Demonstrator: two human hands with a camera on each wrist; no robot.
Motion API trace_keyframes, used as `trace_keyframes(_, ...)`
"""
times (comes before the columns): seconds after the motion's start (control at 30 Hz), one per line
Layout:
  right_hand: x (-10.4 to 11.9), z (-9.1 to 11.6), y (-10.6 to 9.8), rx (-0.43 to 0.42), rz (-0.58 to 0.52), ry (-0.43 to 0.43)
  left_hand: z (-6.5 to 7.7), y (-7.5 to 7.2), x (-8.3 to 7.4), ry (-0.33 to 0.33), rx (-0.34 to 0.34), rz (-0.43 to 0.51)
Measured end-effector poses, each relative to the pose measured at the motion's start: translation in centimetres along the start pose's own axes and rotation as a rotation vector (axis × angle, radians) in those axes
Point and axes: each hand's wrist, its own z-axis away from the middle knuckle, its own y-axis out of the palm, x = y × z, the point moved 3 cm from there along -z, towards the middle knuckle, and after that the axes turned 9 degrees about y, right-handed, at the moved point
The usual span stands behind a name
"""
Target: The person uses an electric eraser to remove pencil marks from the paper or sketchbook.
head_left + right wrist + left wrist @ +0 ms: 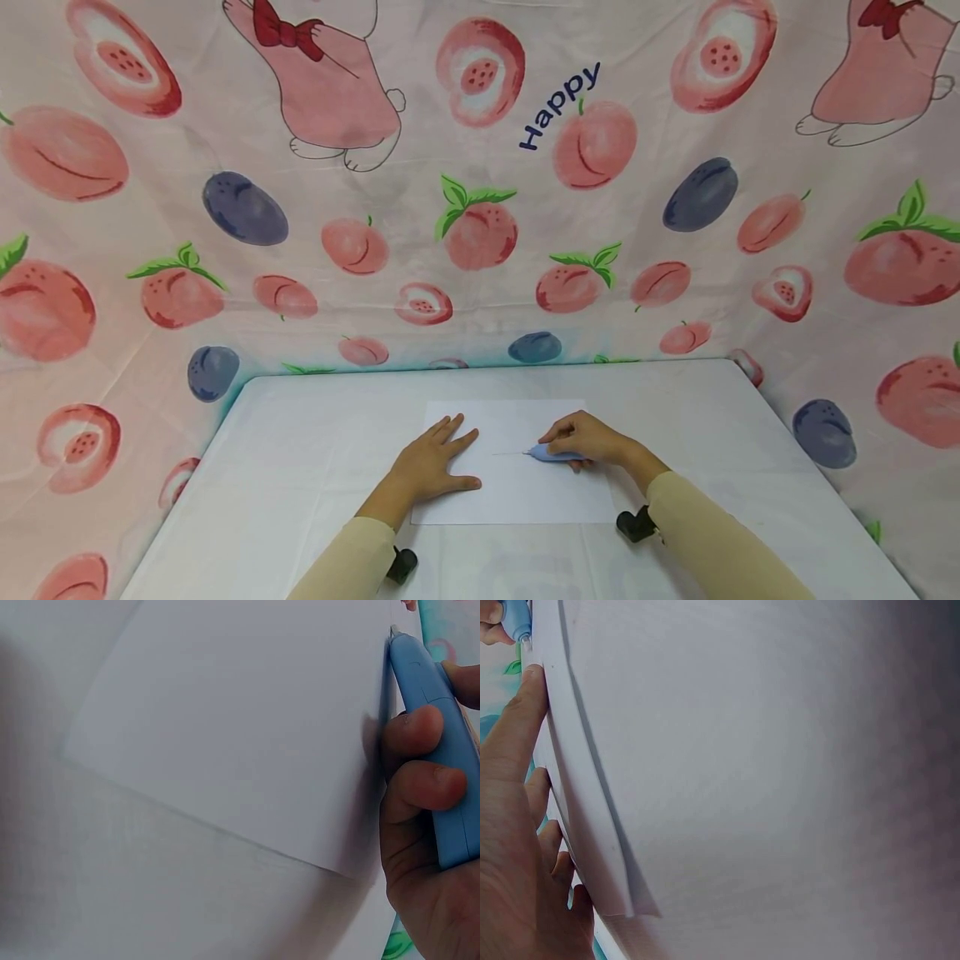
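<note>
A sheet of white paper lies on the table. My left hand rests on its left part, fingers spread and thumb pointing right. In my right hand I grip a blue pen-shaped tool with a narrow pale tip and a seam across its body; its exact kind cannot be told. The thumb presses the side of the tool while fingers curl round it. Its tip points left at the paper, at the right end of a thin faint line.
The white-covered table extends around the paper on all sides. Behind and beside it hangs a pink cloth printed with peaches and rabbits. Black wrist devices stick out under both cream sleeves.
</note>
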Motion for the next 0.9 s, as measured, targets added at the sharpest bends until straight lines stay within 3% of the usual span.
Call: trace_keyframes(0.9, -0.78, 0.62, -1.00, -0.011, -0.001, 0.011, 0.14, 0.12, 0.06, 0.012, -0.007, 0.020)
